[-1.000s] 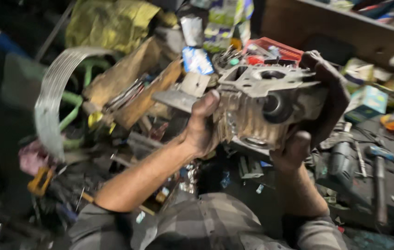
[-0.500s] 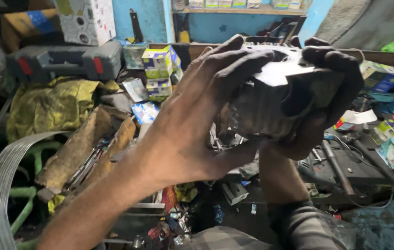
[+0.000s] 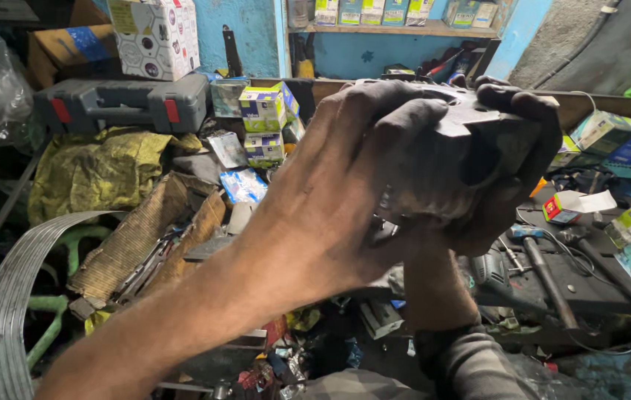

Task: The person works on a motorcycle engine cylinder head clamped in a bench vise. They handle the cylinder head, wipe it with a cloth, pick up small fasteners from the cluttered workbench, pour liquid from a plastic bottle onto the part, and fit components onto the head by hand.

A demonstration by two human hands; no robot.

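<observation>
While a grey tool case (image 3: 119,104) sat at the far left beside small colourful boxes (image 3: 263,122), the left hand (image 3: 330,200) wrapped its grip over the near side of a finned metal engine cylinder (image 3: 456,159), raised above the cluttered surface (image 3: 597,289). Opposite, the right hand (image 3: 512,148) clasped its far side, fingers curled over the top edge.
</observation>
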